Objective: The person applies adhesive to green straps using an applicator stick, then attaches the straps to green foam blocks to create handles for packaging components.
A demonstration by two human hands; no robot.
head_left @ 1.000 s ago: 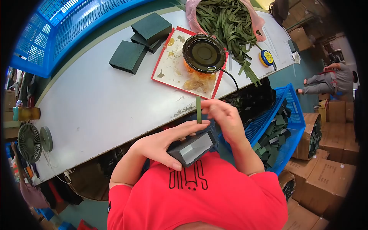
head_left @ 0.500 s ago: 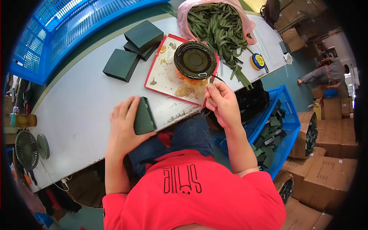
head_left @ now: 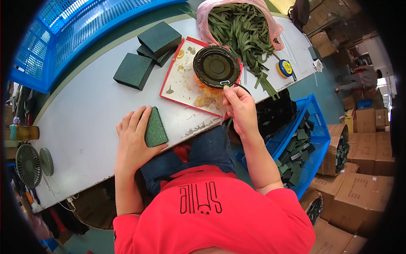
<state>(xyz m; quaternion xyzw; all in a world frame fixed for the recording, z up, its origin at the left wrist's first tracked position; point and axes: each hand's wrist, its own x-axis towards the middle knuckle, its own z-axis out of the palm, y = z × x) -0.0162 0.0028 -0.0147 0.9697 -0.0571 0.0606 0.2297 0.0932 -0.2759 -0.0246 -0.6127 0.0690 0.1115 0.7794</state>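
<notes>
My left hand [head_left: 136, 134] is wrapped round the left side of a speckled dark green box [head_left: 156, 128] at the table's near edge. My right hand [head_left: 241, 106] is pinched at the near rim of a round black pan of dark, glossy liquid [head_left: 215, 66]. Between its fingertips is the end of what looks like an olive ribbon, mostly hidden by the hand. The pan sits on a stained white board with a red border [head_left: 179, 82]. More green boxes [head_left: 134, 70] are stacked to the board's left.
A pink bag [head_left: 275, 27] spills olive ribbons [head_left: 239, 31] behind the pan. A blue-and-yellow tape roll [head_left: 284, 68] lies right. Blue crates [head_left: 319, 127] [head_left: 69, 36] stand either side. A small fan [head_left: 28, 165] is far left. Cartons [head_left: 359, 190] and another person [head_left: 359, 79] are right.
My right hand has moved slightly up and left to the pan's rim. The box in my left hand has turned, showing more of its speckled face.
</notes>
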